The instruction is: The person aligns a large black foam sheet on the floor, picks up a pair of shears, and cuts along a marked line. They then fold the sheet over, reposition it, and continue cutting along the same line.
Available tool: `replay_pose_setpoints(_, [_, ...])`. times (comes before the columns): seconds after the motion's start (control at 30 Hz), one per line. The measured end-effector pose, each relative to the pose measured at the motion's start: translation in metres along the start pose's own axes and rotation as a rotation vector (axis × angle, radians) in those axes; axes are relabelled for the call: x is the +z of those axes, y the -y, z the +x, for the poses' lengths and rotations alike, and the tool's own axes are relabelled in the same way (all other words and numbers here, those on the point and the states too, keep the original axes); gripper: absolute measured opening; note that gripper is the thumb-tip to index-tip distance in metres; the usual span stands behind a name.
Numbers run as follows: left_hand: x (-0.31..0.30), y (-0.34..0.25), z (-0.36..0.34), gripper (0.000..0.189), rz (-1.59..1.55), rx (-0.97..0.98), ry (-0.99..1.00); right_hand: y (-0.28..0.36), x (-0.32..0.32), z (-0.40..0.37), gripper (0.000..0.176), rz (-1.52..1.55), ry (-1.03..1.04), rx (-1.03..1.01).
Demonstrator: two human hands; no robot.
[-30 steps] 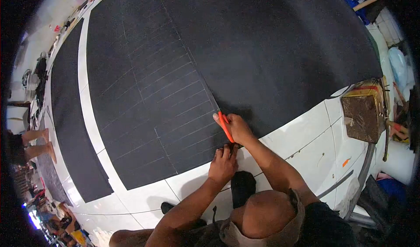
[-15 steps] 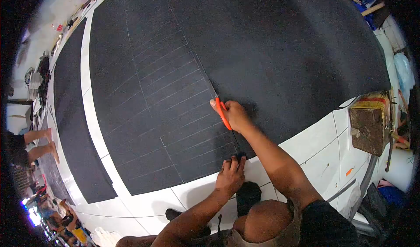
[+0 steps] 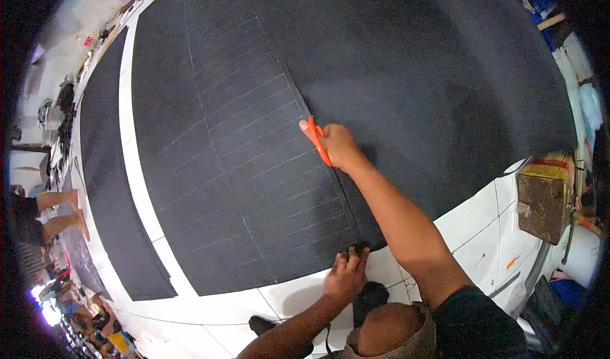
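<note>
My right hand (image 3: 338,145) grips the orange handles of a pair of scissors (image 3: 319,143) near the middle of the view. Their blades lie along a long line in a large black sheet (image 3: 406,117) spread on the floor. A narrow slit runs from the scissors down towards the sheet's near edge. At that edge my left hand (image 3: 347,271) presses its fingertips on the black material, beside the slit; whether it pinches the material is hard to see. Thin pale lines cross the part of the sheet left of the scissors.
A narrower black strip (image 3: 114,162) lies on the left, across a band of white tiles (image 3: 147,213). Another person's bare feet (image 3: 79,216) stand beyond it. A worn brown block (image 3: 540,206) sits at the right, near a metal frame. Clutter lines both sides.
My right hand and the scissors have advanced up along the line, away from my left hand, and the slit behind them is longer. The whole view has shifted slightly.
</note>
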State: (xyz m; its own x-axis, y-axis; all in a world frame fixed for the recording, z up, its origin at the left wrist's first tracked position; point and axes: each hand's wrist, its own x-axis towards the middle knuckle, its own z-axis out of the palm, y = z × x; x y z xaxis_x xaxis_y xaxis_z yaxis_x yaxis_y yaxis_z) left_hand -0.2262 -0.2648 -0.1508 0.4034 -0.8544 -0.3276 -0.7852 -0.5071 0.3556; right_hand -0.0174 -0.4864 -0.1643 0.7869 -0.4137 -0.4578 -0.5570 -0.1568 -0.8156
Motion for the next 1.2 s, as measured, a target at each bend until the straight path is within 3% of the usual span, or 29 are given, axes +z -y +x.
replay_pose_setpoints(0.17, [0.009,0.002,-0.003,0.067,0.026,0.039,-0.082,0.013,0.003,0.033,0.074,-0.025,-0.06,-0.022])
replay_pose_setpoints(0.47, [0.004,0.0,-0.002,0.064,-0.063,-0.009,0.0,0.046,0.0,0.084,0.079,0.012,0.009,0.019])
replay_pose_setpoints(0.87, [0.006,0.002,-0.001,0.064,-0.013,0.011,0.076,0.077,0.008,0.173,0.072,0.046,-0.015,0.046])
replay_pose_setpoints(0.97, [0.019,0.002,-0.005,0.064,-0.014,0.016,-0.01,0.092,0.001,0.177,0.073,0.073,0.013,0.005])
replay_pose_setpoints(1.07, [0.014,0.003,-0.004,0.065,0.01,0.019,0.077,0.094,0.001,0.184,0.073,0.062,0.023,0.01])
replay_pose_setpoints(1.2, [-0.047,0.016,0.029,0.067,-0.311,-0.1,0.315,0.098,-0.001,0.182,0.073,0.088,-0.003,0.011])
